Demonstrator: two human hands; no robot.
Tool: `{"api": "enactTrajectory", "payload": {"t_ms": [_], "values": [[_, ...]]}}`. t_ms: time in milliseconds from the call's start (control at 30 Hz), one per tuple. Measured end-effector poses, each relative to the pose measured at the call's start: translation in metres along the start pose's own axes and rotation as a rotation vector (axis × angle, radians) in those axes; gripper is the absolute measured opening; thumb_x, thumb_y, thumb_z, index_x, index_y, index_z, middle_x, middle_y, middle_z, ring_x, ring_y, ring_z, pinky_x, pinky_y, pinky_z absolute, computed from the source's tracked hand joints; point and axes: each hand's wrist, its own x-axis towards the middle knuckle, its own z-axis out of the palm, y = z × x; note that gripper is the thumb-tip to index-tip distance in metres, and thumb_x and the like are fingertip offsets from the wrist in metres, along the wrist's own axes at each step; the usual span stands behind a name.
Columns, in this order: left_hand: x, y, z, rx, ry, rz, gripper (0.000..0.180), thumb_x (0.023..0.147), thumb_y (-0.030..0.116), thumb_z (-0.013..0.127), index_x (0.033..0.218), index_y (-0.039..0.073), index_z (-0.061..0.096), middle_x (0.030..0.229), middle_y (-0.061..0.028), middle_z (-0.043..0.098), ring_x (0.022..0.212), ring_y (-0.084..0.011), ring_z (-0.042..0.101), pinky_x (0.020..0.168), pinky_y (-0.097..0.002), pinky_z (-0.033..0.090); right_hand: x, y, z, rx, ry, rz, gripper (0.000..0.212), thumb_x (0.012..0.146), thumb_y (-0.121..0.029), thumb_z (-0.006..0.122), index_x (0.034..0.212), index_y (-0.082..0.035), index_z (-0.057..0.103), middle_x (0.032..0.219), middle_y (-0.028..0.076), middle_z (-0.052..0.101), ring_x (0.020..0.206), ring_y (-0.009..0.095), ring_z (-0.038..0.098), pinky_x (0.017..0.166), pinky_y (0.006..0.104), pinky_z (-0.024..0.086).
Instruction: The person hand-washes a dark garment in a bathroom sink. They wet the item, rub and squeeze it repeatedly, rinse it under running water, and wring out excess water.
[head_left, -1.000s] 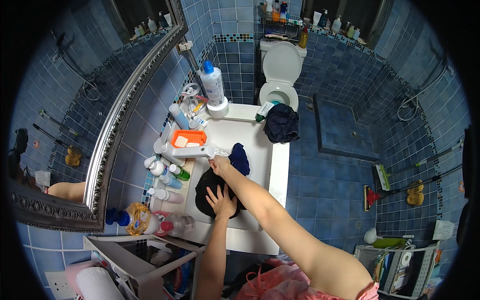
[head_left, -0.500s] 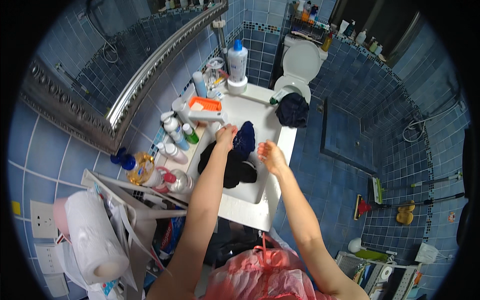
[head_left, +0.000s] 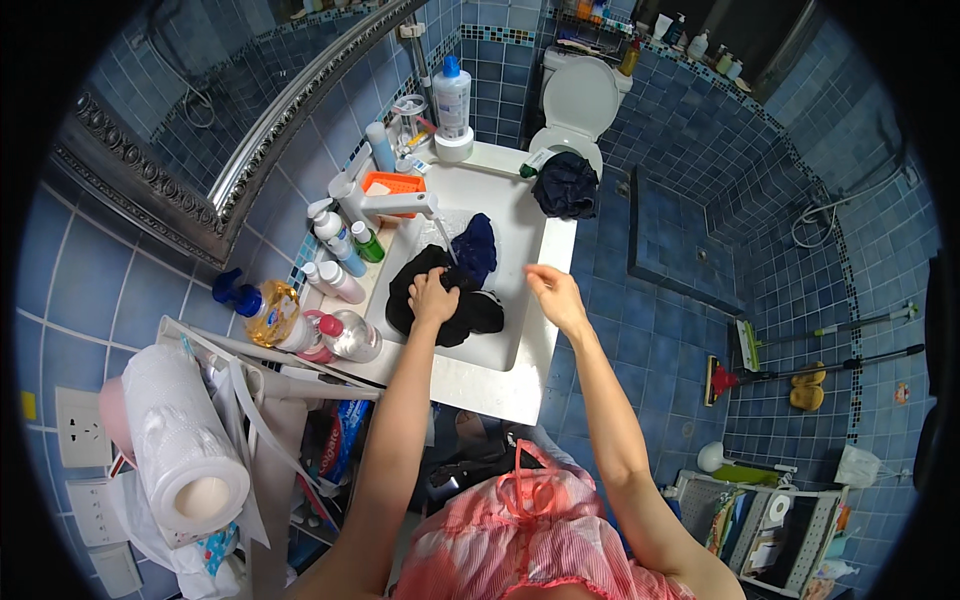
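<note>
Floor [head_left: 625, 330]: blue-tiled
Sink [head_left: 512, 262]: black cloth [head_left: 470, 322], navy cloth [head_left: 476, 247]
Left hand [head_left: 434, 297]: fingers on black cloth, grip unclear
Right hand [head_left: 556, 296]: fingers loosely open

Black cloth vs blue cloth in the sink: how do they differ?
Colour: the black cloth is black; the blue cloth is dark blue.
Size: the black cloth, as bunched, covers more area than the blue cloth.
Contact: the left hand is on the black cloth; the blue cloth is untouched.
Shared: both lie crumpled in the sink.
</note>
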Motion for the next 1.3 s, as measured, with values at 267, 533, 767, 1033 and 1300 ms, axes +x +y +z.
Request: {"api": "enactTrajectory", "payload": {"t_ms": [267,533,767,1033,1300], "values": [[-0.036,-0.033,0.047,0.091,0.247,0.321,0.041,0.08,0.023,0.063,0.118,0.008,0.053,0.12,-0.0149,0.049,0.122,-0.0354,0.035,0.102,-0.0489,0.028,-0.044,0.01,0.076,-0.19,0.095,-0.195,0.021,0.083,-0.019,0.058,0.091,-0.001,0.064,0.084,0.02,0.063,0.079,0.036,0.061,0.073,0.0395,0.048],[-0.044,-0.03,0.048,-0.08,0.201,0.31,0.036,0.085,0.019,0.055,0.119,0.006,0.051,0.126,-0.014,0.047,0.13,-0.0329,0.028,0.108,-0.0484,0.02,-0.081,0.036,0.115,-0.217,0.309,-0.168,0.027,0.088,-0.019,0.056,0.07,0.001,0.054,0.07,0.02,0.055,0.065,0.04,0.054,0.059,0.0452,0.042],[-0.044,-0.03,0.048,-0.029,0.229,0.307,0.033,0.082,0.018,0.057,0.113,0.006,0.055,0.121,-0.0123,0.05,0.129,-0.0325,0.03,0.108,-0.0462,0.021,-0.08,0.032,0.118,-0.237,0.358,-0.151,0.028,0.088,-0.018,0.056,0.068,0.002,0.054,0.07,0.019,0.056,0.064,0.039,0.055,0.059,0.0446,0.043],[-0.046,-0.027,0.047,-0.031,0.193,0.288,0.033,0.079,0.017,0.061,0.11,0.006,0.056,0.125,-0.0118,0.048,0.13,-0.0317,0.028,0.109,-0.0463,0.019,-0.084,0.041,0.121,-0.419,0.283,-0.188,0.024,0.085,-0.019,0.055,0.071,0.0,0.059,0.072,0.018,0.06,0.063,0.037,0.06,0.059,0.0434,0.049],[-0.046,-0.027,0.044,0.0,0.148,0.26,0.034,0.079,0.015,0.06,0.111,0.006,0.056,0.128,-0.0121,0.047,0.132,-0.0302,0.026,0.11,-0.0454,0.016,-0.083,0.04,0.121,-0.473,0.256,-0.203,0.023,0.083,-0.018,0.055,0.071,0.0,0.061,0.072,0.018,0.061,0.062,0.036,0.06,0.058,0.0435,0.05]]}}
